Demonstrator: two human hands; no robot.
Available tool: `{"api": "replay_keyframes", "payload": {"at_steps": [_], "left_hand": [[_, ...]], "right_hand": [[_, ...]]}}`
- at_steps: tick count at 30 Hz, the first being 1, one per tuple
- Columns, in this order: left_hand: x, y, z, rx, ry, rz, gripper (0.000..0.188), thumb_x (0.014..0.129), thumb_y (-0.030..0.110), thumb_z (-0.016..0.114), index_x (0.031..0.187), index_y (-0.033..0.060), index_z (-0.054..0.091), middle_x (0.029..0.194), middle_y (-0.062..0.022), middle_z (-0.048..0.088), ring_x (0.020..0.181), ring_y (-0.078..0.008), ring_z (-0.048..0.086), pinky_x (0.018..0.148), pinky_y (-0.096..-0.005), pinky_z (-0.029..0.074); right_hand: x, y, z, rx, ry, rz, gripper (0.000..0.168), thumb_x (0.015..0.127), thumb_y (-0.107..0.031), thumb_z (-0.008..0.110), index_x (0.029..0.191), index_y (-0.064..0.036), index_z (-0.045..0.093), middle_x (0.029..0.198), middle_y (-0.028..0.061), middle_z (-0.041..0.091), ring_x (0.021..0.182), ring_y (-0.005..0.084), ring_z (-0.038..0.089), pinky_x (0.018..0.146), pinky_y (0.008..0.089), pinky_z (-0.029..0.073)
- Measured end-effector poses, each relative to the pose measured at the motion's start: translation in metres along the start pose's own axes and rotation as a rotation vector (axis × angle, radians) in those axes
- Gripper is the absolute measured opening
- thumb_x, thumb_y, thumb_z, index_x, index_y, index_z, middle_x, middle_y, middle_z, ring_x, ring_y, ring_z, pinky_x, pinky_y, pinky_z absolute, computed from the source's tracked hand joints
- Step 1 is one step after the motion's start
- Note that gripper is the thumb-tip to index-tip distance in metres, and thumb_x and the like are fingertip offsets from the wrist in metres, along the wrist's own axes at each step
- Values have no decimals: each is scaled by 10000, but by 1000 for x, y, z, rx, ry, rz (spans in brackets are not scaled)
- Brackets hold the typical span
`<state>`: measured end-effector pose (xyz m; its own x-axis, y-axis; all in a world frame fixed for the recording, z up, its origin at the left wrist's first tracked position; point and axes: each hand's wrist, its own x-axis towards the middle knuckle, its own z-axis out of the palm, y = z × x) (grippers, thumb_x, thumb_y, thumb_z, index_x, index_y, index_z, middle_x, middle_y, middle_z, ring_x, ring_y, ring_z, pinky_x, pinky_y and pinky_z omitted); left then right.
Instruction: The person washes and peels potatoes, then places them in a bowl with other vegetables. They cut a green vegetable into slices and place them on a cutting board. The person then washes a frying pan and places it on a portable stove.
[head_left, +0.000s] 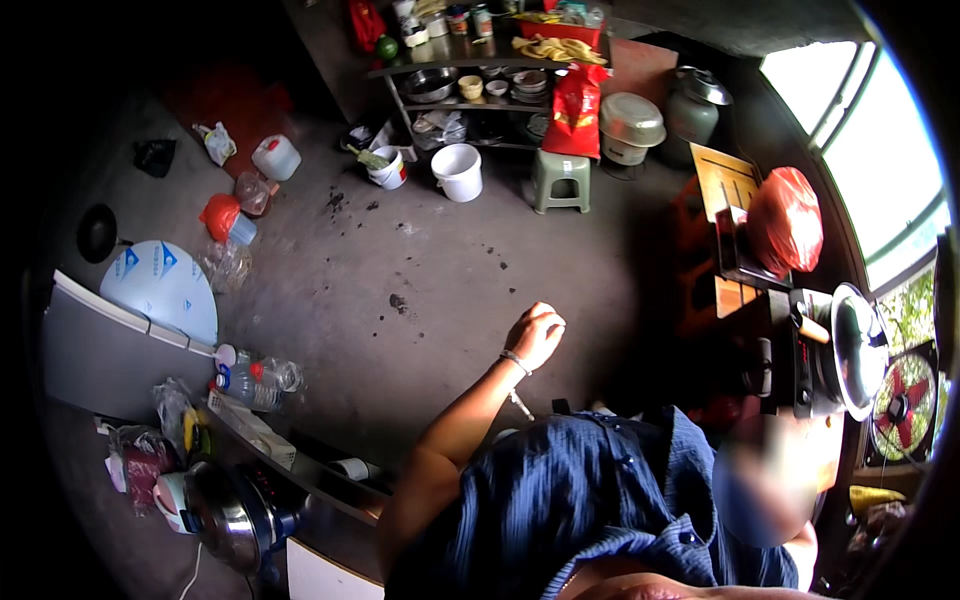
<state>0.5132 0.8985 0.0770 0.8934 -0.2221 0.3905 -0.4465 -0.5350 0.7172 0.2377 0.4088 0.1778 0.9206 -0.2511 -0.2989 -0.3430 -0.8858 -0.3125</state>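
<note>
My left hand (536, 334), with a bracelet at the wrist, hangs over the dark floor in front of my blue shirt (555, 487). Its fingers are curled in, and I see nothing between them. My right hand is out of view; only part of that arm shows at the lower right, beside a blurred patch. On the right, a large pan with a shiny lid (859, 352) sits on a cooker (810, 367). A red plastic bag (786, 221) stands behind it near the window.
Ahead are a metal shelf (480, 56) with bowls, a green stool (562, 180) under a red bag, and white buckets (457, 172). Left lie bottles (255, 379), bags and a wok (97, 232). A metal pot (225, 517) stands lower left, and a fan (900, 409) at right.
</note>
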Motion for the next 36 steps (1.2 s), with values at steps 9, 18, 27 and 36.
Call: {"api": "replay_keyframes", "payload": {"at_steps": [9,18,27,36], "left_hand": [[78,-179,-133,178,197,-181,103,757,90,670,849,85,624,946,-93,583,885,-311,583,759,-385,494],[212,-342,-307,380,306,-232,125,755,88,678,875,85,646,950,-104,612,877,-304,600,749,-377,498],[255,-595,-454,444,323,-533,96,759,63,663,850,63,631,893,-110,599,820,-278,582,701,-377,482],[544,-786,-595,310,142,-265,129,767,87,674,888,72,631,908,-104,601,775,-281,592,688,-362,486]], "right_hand": [[238,-349,51,399,-671,-733,245,851,-231,638,982,-24,622,955,174,625,889,333,602,775,382,492],[470,-634,89,104,-1372,-890,486,803,-414,697,1035,11,650,1015,194,666,902,335,630,837,390,497],[616,-849,136,249,-1367,-786,382,800,-242,716,1081,7,644,1071,163,665,979,258,613,887,357,471],[718,-1004,149,244,-1088,-878,195,824,-126,678,985,-18,671,980,111,671,912,167,613,788,300,496]]}}
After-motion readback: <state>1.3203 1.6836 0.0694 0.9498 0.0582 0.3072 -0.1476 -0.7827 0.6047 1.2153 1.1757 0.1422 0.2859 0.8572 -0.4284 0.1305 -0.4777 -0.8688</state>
